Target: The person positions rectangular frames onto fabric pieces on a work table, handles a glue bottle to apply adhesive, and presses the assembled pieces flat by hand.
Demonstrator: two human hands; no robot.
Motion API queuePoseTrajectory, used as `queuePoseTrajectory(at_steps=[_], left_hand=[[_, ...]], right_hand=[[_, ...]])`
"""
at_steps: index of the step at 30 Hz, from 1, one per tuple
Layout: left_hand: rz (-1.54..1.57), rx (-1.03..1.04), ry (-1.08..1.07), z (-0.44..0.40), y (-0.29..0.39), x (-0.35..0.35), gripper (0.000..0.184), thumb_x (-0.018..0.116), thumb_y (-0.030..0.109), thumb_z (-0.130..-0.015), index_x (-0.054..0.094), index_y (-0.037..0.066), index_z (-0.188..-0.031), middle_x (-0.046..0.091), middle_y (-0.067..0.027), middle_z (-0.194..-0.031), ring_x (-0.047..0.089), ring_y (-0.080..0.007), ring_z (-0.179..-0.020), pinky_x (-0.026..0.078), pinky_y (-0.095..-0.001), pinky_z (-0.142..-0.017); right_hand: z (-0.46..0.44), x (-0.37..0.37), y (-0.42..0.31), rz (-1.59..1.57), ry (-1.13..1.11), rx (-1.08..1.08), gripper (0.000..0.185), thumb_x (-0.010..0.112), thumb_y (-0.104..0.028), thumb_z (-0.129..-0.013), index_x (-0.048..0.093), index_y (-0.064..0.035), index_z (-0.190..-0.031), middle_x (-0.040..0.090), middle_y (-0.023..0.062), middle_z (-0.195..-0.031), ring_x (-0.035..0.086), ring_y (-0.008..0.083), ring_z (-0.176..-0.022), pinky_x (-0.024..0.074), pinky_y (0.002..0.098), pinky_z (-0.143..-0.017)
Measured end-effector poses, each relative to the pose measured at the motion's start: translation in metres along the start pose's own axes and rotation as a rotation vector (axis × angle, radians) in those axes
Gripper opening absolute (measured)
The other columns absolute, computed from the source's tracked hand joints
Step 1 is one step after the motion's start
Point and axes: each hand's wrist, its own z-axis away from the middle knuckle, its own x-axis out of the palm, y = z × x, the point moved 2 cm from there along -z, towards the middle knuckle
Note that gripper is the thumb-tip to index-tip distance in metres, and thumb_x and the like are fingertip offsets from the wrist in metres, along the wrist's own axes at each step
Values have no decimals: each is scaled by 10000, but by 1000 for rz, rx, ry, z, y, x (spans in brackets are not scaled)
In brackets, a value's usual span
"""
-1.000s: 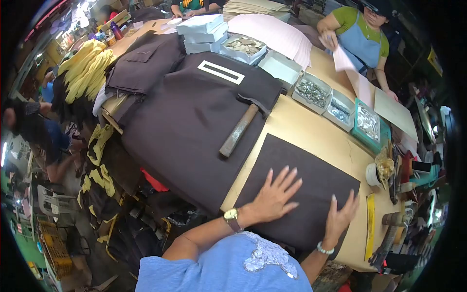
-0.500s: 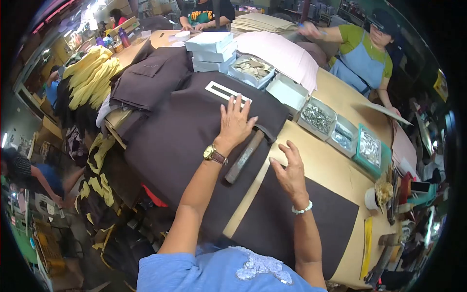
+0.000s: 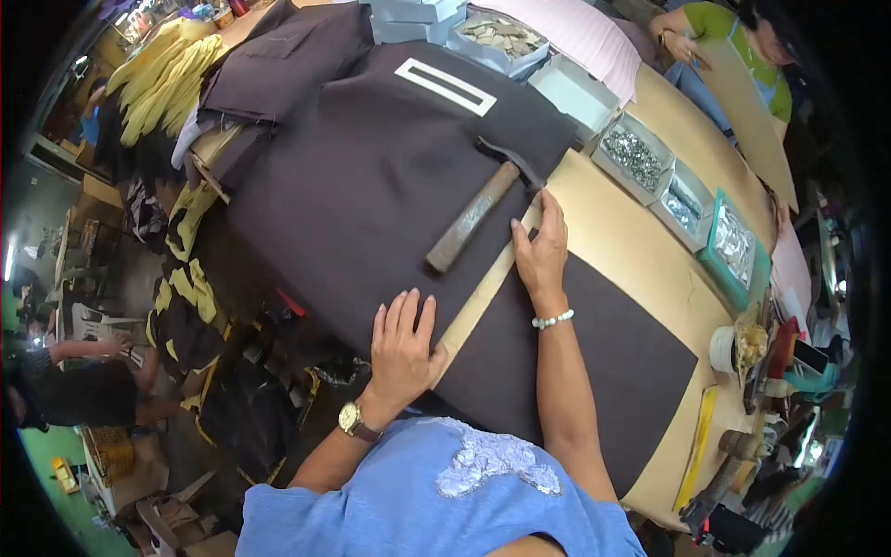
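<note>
A large dark cloth (image 3: 325, 213) spreads over the table, and a smaller dark panel (image 3: 622, 371) lies to its right with a tan strip between. My left hand (image 3: 402, 345) rests flat on the large cloth's near edge, fingers stretched out. Further up, my right hand (image 3: 541, 249) touches the cloth's right edge and the strip, thumb apart from the fingers. Just left of it lies a hammer (image 3: 473, 218), its dark head close to my fingertips. A white frame-shaped template (image 3: 445, 85) with a long slot lies on the cloth beyond the hammer.
Along the far side stand an open white box (image 3: 574, 96), a box of small metal pieces (image 3: 634, 156) and a teal tray (image 3: 733, 252). Folded dark cloth (image 3: 278, 70) sits at the left. Across the table a person (image 3: 715, 56) holds a brown sheet (image 3: 750, 121).
My left hand has left the white template and come down to the cloth's near edge. My right hand has lowered onto the cloth's right edge. The person opposite has lifted the sheet upright.
</note>
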Motion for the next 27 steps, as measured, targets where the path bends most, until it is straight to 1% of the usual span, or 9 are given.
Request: queuePoseTrajectory(at_steps=[3,4,7,8,9,11,14,18,27], left_hand=[[-98,11,-48,-4,-1,7,596,654,50,-630,498,-27,-1200,490,-208,-1173,479,-349,-1090,404,-436,-936],[-254,102,17,-7,-6,13,457,589,71,-722,515,-22,-1164,540,-175,-1089,528,-316,-1022,479,-401,-813],[-184,31,-190,-19,-12,9,392,554,26,-728,531,-11,-1118,576,-135,-985,582,-310,-926,518,-396,-690],[-121,62,-109,-26,-20,7,356,551,26,-723,557,21,-1078,580,-116,-814,614,-312,-777,524,-412,-629],[0,63,-89,-37,-25,-6,314,578,29,-717,594,9,-1030,606,-161,-744,621,-338,-718,515,-425,-678],[175,-22,-209,-54,-38,-25,312,640,17,-711,602,-59,-1012,644,-173,-767,644,-298,-720,498,-362,-645],[409,-357,-439,-72,-68,-29,400,687,24,-717,581,-114,-1077,664,-102,-815,589,-95,-754,476,-243,-683],[955,-438,-585,-77,-91,-13,364,660,-18,-744,588,-95,-1093,658,-91,-967,620,-157,-827,491,-264,-783],[1019,-523,-654,-81,-92,-18,359,615,30,-795,576,-80,-1135,651,-60,-997,604,-122,-849,464,-237,-813]], right_hand=[[0,-1,2,-82,32,21,569,641,-99,-758,424,43,-1263,482,212,-1255,455,352,-1170,343,395,-1012],[0,-3,2,-119,48,27,547,632,-92,-759,433,51,-1249,490,216,-1241,463,352,-1163,350,388,-1008],[1,-5,5,-218,72,54,535,626,-91,-761,438,54,-1240,492,217,-1233,465,350,-1161,353,384,-1007],[0,-4,7,-207,78,51,522,618,-93,-764,443,52,-1234,493,216,-1229,467,350,-1158,357,380,-1006],[1,-4,8,-215,84,59,522,617,-93,-764,443,50,-1235,493,216,-1228,468,350,-1157,358,380,-1005],[1,-4,8,-236,90,66,522,614,-94,-763,442,46,-1236,493,215,-1227,470,349,-1155,359,381,-1004],[1,-2,9,-245,105,71,521,610,-97,-763,440,43,-1236,495,212,-1221,471,346,-1154,361,383,-1002],[0,-2,10,-238,104,81,522,604,-114,-764,441,37,-1237,499,208,-1216,475,344,-1150,365,386,-995],[1,-1,11,-219,96,88,532,601,-122,-766,439,31,-1248,501,204,-1224,478,344,-1146,369,390,-987]])
